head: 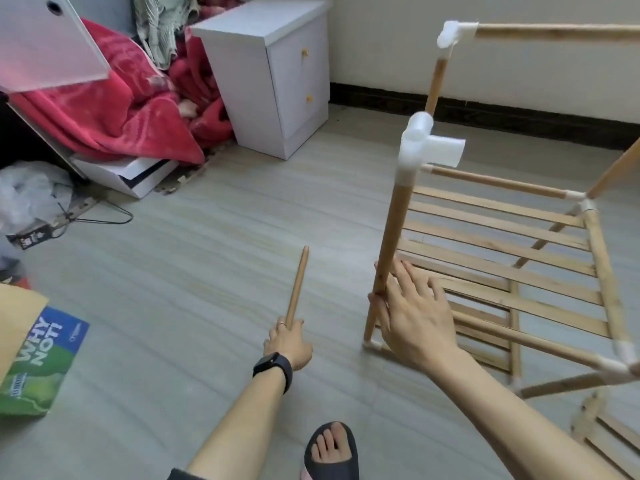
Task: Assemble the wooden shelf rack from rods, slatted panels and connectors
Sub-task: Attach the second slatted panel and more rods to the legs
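Loose rod (298, 282) is sitting in left grip (287, 341), fingers wrapping its lower end, long axis pointing up and away. Target connector (420, 143) is sitting higher and to the right, capping the upright rod (393, 230), w/ one socket opening rightward. Right grip (415, 317) is clamping that upright, thumb hooking round it. Floor (207, 237) btwn them is giving swing room; slatted panel (502, 237) is lying beyond the upright.
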Motion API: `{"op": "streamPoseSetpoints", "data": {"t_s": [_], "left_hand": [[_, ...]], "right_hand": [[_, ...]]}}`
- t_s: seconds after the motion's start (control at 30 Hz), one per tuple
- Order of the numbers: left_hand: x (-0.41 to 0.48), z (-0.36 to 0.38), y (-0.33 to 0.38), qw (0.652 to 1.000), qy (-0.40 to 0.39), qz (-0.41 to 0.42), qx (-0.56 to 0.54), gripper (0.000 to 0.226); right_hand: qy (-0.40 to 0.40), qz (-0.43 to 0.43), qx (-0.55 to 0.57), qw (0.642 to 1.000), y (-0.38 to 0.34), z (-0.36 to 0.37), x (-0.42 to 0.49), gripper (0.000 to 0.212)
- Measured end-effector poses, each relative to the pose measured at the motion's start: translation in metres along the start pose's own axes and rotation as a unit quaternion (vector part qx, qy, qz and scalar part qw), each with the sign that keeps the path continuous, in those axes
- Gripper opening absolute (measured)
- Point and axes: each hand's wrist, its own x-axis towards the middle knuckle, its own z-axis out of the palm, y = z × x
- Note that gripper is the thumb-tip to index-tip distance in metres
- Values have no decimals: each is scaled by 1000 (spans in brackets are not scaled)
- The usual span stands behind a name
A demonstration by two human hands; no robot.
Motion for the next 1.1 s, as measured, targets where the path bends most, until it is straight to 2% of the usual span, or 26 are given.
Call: {"op": "streamPoseSetpoints", "data": {"t_s": [0.13,0.27,0.47,0.6,0.7,0.77,0.83,0.9,1.0,1.1], "left_hand": [[32,14,-8,999,-22,-37,13,56],[45,34,-10,997,-36,-48,47,41],[36,51,-10,995,-14,-39,87,48],[16,53,-17,996,-44,-63,40,47],[6,43,-24,991,-73,-95,-56,49],[8,28,-24,988,-74,-82,-112,42],[1,-2,-24,987,-32,-60,-142,30],[-11,-42,-21,987,42,-46,-145,28],[-37,-109,-17,969,182,-19,-167,27],[-74,-172,-14,937,274,68,-204,30]], "right_hand": [[25,2,3,1000,-2,7,3,67],[32,10,-1,999,-3,9,2,64],[40,17,1,999,-4,11,0,66],[29,18,-7,999,-4,8,-1,66],[21,16,-13,1000,-5,4,-2,67],[8,11,-4,1000,-1,4,0,68],[-7,-21,9,1000,3,0,-2,67],[-15,-48,52,997,9,-10,-7,64],[-7,-10,163,986,14,-30,-22,62],[51,19,225,973,14,-52,-39,50]]}}
